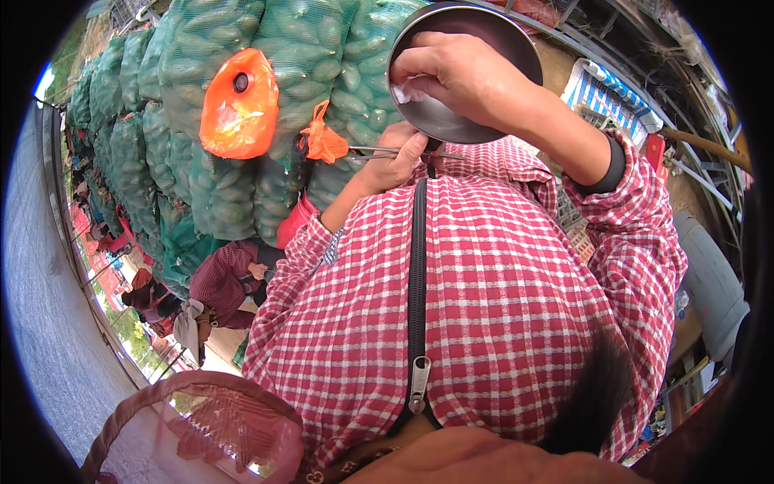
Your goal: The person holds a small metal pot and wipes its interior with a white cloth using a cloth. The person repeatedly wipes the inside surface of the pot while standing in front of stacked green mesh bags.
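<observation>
My right hand [459, 75] reaches inside a round dark metal pan [520, 42], its fingers pinching a crumpled white tissue [414, 89] against the inner wall. Below the pan, my left hand [396, 160] grips thin metal rods [372, 149], perhaps chopsticks or tongs, by the pan's short black handle [433, 145]; whether it also holds the handle is partly hidden. Left of it, a small knotted orange plastic bag [328, 143] lies beside a black ring-like part [300, 144]. A larger orange plastic bag [236, 124] with a round black piece [242, 82] rests on green mesh sacks [296, 54].
The stacked sacks hold elongated produce and fill the upper left. Two people [224, 284] are bent over at the lower left. On the right are metal frames [683, 121], a blue-and-white striped sheet [611, 100], a wooden pole [707, 144] and a large grey-blue container [710, 284].
</observation>
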Tool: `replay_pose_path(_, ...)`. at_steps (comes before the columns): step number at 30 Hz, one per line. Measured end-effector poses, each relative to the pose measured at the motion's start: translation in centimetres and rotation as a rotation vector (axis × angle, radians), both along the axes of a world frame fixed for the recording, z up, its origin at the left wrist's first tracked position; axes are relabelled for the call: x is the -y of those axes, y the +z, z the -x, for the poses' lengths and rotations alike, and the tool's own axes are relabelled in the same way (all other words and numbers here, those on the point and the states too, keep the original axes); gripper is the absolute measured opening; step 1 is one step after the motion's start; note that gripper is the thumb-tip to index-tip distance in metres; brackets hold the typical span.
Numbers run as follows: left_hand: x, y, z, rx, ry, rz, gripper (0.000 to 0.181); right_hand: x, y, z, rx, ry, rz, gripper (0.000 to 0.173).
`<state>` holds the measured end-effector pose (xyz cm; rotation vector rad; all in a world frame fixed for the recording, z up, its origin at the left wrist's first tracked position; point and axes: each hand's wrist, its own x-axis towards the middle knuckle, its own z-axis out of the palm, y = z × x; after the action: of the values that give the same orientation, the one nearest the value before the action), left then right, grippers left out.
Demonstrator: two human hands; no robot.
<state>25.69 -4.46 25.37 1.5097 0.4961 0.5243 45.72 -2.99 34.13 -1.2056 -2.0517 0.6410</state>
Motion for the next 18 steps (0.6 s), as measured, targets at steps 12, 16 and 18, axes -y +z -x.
replay_pose_path(12, -0.3, -0.5, 0.1, 0.04, 0.088, -0.102, 0.033, 2.6, 0.6, -3.9, 0.387, 0.326, 0.226, 0.005)
replay_pose_path(16, -0.8, 0.0, -0.4, 0.099, 0.048, -0.122, 0.037, 3.0, -0.7, -1.6, -0.09, 0.262, 0.317, 0.01)
replay_pose_path(18, -0.6, -0.4, -0.4, 0.093, 0.035, 0.049, 0.037, 3.0, -1.6, 0.1, -0.228, 0.089, 0.227, 0.009)
